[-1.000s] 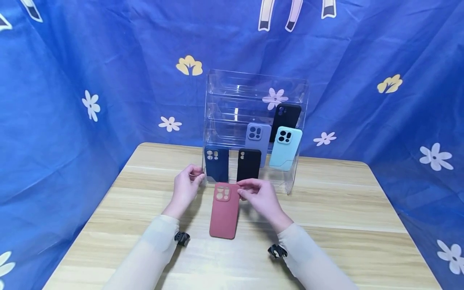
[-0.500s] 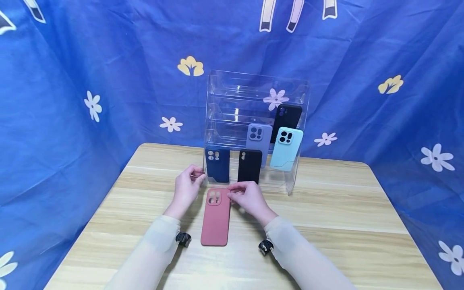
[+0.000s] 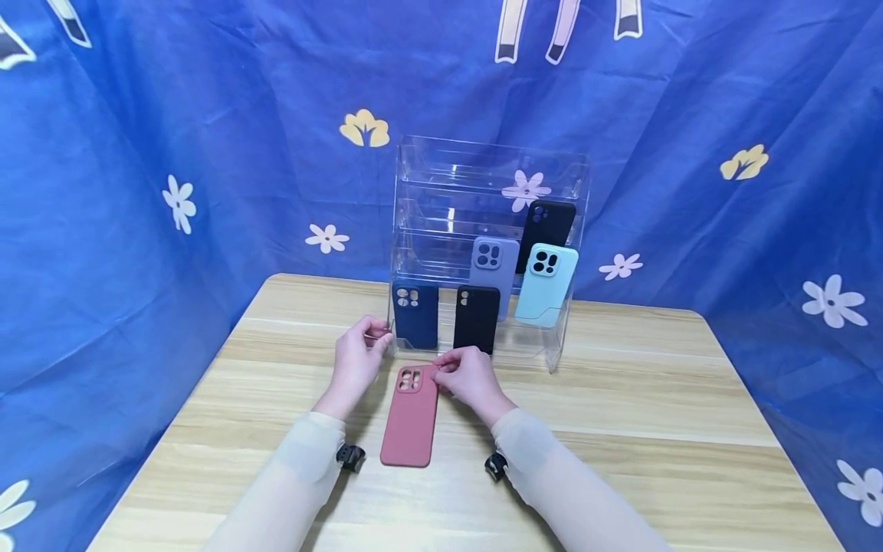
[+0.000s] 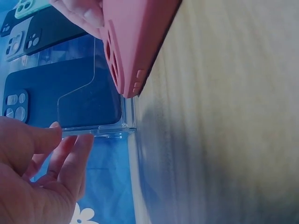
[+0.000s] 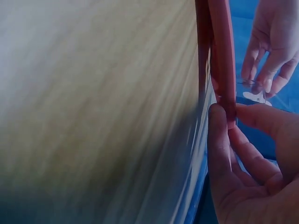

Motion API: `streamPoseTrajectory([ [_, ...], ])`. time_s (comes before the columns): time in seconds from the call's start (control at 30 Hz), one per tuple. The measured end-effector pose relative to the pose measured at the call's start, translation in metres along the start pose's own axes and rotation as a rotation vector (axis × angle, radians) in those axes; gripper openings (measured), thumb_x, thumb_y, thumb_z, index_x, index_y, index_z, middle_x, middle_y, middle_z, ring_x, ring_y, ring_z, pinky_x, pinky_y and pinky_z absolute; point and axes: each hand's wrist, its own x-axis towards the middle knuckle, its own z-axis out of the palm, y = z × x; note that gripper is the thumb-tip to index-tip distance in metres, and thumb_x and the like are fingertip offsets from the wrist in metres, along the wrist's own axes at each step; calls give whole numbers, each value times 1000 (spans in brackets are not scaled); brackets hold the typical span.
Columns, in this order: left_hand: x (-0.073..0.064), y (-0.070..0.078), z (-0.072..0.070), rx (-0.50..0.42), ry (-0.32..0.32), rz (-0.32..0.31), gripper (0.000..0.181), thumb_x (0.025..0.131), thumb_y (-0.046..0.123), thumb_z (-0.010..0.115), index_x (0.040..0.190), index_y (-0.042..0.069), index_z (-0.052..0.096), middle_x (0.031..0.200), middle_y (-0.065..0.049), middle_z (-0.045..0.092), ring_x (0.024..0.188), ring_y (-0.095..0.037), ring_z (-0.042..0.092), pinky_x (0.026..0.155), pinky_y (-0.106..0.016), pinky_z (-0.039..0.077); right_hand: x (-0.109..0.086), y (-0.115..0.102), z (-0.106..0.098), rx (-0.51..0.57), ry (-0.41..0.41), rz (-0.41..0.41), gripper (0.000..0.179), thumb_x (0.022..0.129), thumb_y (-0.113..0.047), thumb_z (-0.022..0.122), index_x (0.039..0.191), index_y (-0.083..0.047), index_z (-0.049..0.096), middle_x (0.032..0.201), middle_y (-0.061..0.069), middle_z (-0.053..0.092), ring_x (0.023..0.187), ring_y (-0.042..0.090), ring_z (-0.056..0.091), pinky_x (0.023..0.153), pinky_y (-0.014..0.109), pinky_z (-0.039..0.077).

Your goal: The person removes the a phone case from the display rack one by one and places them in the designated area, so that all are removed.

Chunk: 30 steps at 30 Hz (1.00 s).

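Note:
My right hand (image 3: 471, 377) pinches a dusty-red phone case (image 3: 410, 420) by its upper right corner, thumb on one face and fingers on the other in the right wrist view. The case is tilted, its camera cutouts at the end towards the rack. My left hand (image 3: 359, 354) grips the lower left side edge of a clear display rack (image 3: 441, 201) between thumb and fingers. Just beside that hand, a dark blue phone case (image 4: 70, 93) stands in the rack's bottom tier. A black phone case (image 3: 476, 316) stands to its right, its foot partly behind my right hand.
Higher in the rack stand a lavender phone case (image 3: 488, 268), a light blue phone case (image 3: 548, 285) and another black phone case (image 3: 553, 222). The rack sits at the back of a wooden table (image 3: 641, 399), before a blue patterned curtain (image 3: 262, 153).
My right hand has carried the red case left and slightly towards me, from in front of the gap to below the dark blue case. My left hand stays at the rack's edge.

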Motion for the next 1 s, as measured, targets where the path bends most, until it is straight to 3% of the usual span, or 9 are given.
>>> streamPoseTrajectory([
  [0.43,0,2,0,-5,4,-8,21,96,3,70,116,1,67,106,-18,73,94,-31,70,81,-33,63,2,1,3,-205,-27,-119,7,83,-14,85,88,-11,82,76,-4,76,69,1,65,71,20,57],
  [1.0,-1,1,-1,-15,0,-12,22,96,3,70,117,1,67,107,-18,73,95,-31,70,83,-35,63,-3,3,2,-126,-67,-86,11,87,-15,83,95,-8,80,78,-3,75,67,5,67,65,21,59],
])
